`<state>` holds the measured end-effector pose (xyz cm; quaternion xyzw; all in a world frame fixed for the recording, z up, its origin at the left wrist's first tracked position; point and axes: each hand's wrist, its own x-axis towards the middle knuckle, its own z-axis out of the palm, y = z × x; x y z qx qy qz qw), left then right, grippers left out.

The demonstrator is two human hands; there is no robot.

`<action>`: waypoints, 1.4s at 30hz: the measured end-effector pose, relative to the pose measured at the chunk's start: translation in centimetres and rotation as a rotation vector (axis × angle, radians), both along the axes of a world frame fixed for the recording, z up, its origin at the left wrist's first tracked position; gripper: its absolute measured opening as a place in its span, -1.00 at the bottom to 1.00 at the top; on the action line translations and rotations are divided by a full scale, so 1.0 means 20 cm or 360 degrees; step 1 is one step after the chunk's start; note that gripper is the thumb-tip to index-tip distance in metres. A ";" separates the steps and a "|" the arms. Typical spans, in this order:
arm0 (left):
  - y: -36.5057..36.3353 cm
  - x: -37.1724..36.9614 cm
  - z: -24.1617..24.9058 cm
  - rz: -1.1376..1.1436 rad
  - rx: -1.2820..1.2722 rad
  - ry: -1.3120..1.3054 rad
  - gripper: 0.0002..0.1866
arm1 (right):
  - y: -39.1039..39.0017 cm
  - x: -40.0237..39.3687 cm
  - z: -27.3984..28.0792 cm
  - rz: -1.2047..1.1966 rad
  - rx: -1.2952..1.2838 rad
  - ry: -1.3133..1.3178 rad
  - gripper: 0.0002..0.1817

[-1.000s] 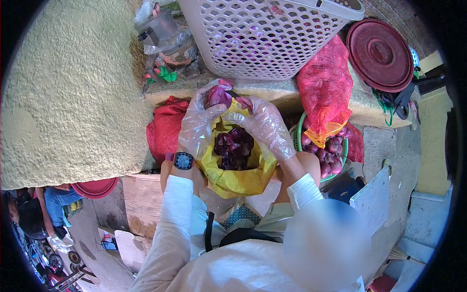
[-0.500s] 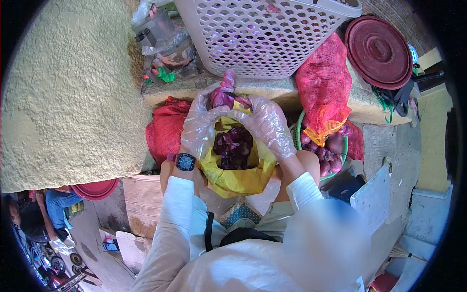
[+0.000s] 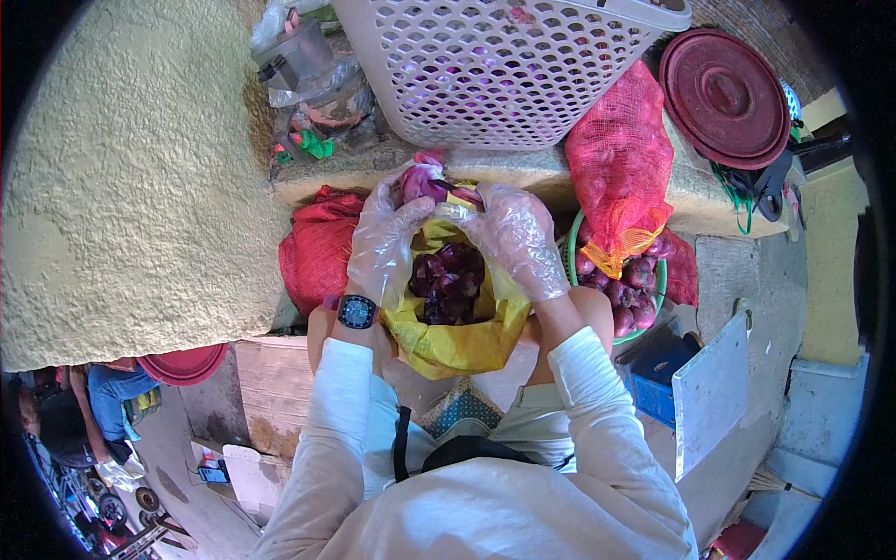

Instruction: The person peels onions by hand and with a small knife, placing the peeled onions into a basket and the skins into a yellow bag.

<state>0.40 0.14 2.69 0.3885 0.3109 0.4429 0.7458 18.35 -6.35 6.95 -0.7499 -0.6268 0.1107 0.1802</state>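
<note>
The gloved left hand (image 3: 385, 229) curls around a red onion (image 3: 420, 184) above the far rim of a yellow sack (image 3: 448, 353) containing purple onion skins (image 3: 446, 285). The gloved right hand (image 3: 520, 238) closes around a slim dark tool (image 3: 445, 185), mostly hidden, beside the onion. Right, a green basket (image 3: 570, 252) holds more onions (image 3: 635, 310).

No lettering, brand or sign can be read. The watch (image 3: 357, 312) on the left wrist (image 3: 373, 338), between eight and nine o'clock from the middle of the view, carries pale marks on its dark face, but they are too small and blurred to make out as numbers.
</note>
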 end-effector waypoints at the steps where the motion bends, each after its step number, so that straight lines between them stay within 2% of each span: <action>1: 0.00 0.00 0.00 0.0017 0.0079 -0.0014 -0.37 | 0.00 0.00 -0.01 -0.0001 0.0045 0.0045 -0.45; 8: -0.02 0.01 0.04 0.0089 -0.0028 0.0058 -0.36 | -0.02 0.02 -0.02 0.0026 0.0112 -0.0028 -0.59; 11: -0.02 0.01 0.04 0.0073 -0.0068 -0.0030 -0.37 | -0.01 0.01 -0.01 0.0048 0.0153 -0.0047 -0.57; 16: 0.00 -0.01 0.00 0.0041 -0.0020 -0.0170 -0.40 | 0.01 0.02 0.06 0.0108 -0.0094 -0.0019 -0.46; 19: -0.01 0.00 0.01 0.0042 -0.0012 -0.0013 -0.43 | 0.01 0.04 0.01 0.0079 -0.0011 -0.0024 -0.42; 28: 0.00 0.00 -0.05 0.0027 -0.0067 -0.0242 -0.42 | -0.01 0.03 0.01 -0.0013 0.0046 -0.0069 -0.39; 42: 0.02 0.00 -0.07 0.0092 -0.0068 -0.0154 -0.43 | 0.00 0.03 0.00 -0.0052 0.0070 -0.0051 -0.38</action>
